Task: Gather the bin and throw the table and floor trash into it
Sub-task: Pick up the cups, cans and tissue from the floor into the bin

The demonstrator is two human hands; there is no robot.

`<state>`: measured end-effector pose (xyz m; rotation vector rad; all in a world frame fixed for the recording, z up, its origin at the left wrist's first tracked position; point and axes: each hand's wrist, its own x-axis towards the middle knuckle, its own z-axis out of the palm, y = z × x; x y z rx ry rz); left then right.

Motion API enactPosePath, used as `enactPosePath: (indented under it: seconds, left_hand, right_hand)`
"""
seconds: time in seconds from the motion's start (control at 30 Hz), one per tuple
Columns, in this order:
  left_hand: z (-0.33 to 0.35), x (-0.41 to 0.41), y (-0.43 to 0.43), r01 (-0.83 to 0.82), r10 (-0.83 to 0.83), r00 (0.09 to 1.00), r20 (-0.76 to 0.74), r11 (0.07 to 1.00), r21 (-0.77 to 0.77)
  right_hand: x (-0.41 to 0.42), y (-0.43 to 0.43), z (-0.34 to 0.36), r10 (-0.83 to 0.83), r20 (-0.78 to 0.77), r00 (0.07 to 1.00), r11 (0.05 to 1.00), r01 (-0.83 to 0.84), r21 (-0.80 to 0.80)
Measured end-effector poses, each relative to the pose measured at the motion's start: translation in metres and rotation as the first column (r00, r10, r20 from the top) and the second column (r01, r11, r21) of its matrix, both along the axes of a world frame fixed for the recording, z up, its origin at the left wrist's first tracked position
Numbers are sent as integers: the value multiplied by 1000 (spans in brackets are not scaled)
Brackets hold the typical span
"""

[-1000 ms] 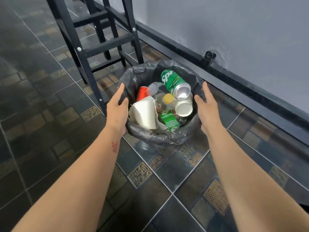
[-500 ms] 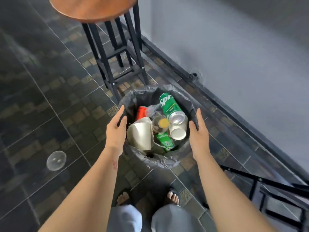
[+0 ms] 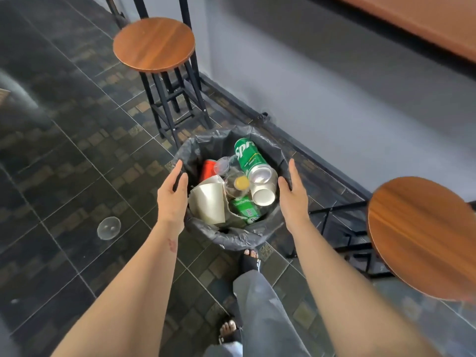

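Note:
A bin lined with a black bag point(image 3: 231, 240) hangs above the tiled floor, in front of my feet. My left hand point(image 3: 171, 199) presses its left side and my right hand point(image 3: 293, 197) its right side, fingers stretched along the rim. Inside lie a green soda can point(image 3: 249, 157), a red can point(image 3: 208, 170), a crumpled paper cup point(image 3: 208, 204), a white cup point(image 3: 264, 194) and a clear bottle with a yellow cap point(image 3: 238, 184). A clear plastic lid point(image 3: 108, 228) lies on the floor to the left.
A round wooden stool point(image 3: 154, 43) on black legs stands behind the bin. A second stool point(image 3: 422, 235) is close at my right. A grey wall with a black skirting runs along the right, with a wooden tabletop edge point(image 3: 425, 19) above it.
The bin has risen off the floor between my hands. My view has pulled back and up, so both stools, my feet and the clear lid have come into sight.

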<state>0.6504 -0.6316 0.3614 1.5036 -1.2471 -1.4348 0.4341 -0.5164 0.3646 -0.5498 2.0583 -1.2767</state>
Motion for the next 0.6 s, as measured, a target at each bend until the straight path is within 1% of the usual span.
enactPosePath:
  seconds: [0.2,0.37,0.6]
  left_hand:
    - [20,17,73,48,-48,999,6,999,2]
    - [19,18,131,92,-92,993,75,996,5]
    - [12,1,230,148,-149,983,104,989,20]
  right_hand:
    - [25,88,16,-58,14,998,998,58,10]
    - [32,155,13,-105,15,994,993,104,55]
    - [26,266,8,-168,86,982,983,161,84]
